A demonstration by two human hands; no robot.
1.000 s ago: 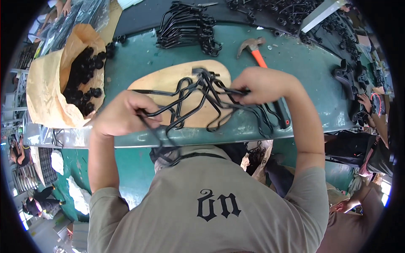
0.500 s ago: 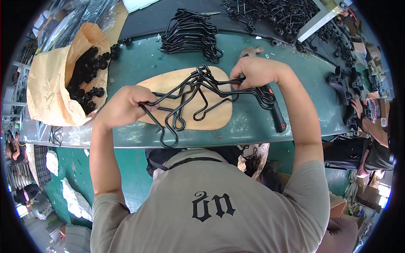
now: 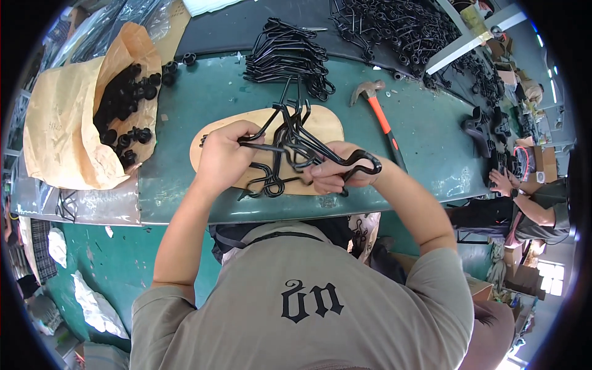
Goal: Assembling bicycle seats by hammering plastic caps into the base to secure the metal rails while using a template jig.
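A tangled bunch of black bent metal rods (image 3: 280, 139), with looped ends, is held over a pale wooden board (image 3: 328, 120) on the green table. My left hand (image 3: 227, 154) is closed around rods on the left side of the bunch. On the other side, my right hand (image 3: 336, 169) grips a thick curved rod end, its fingers curled and partly hidden behind the metal. Some looped ends hang low over the board. To the right of the board lies a claw hammer (image 3: 378, 114) with an orange and black handle, touched by neither hand.
Similar rods (image 3: 287, 58) are piled beyond the board. At left, an open brown paper bag (image 3: 65, 132) spills round black parts (image 3: 126, 92). More black pieces (image 3: 401, 34) heap at the far right, near a pale metal bar (image 3: 459, 52). A co-worker's hands (image 3: 504, 183) are at the right.
Both hands have come closer together, bringing the rods into a tighter bunch over the board. My right hand has moved down and left, uncovering the hammer.
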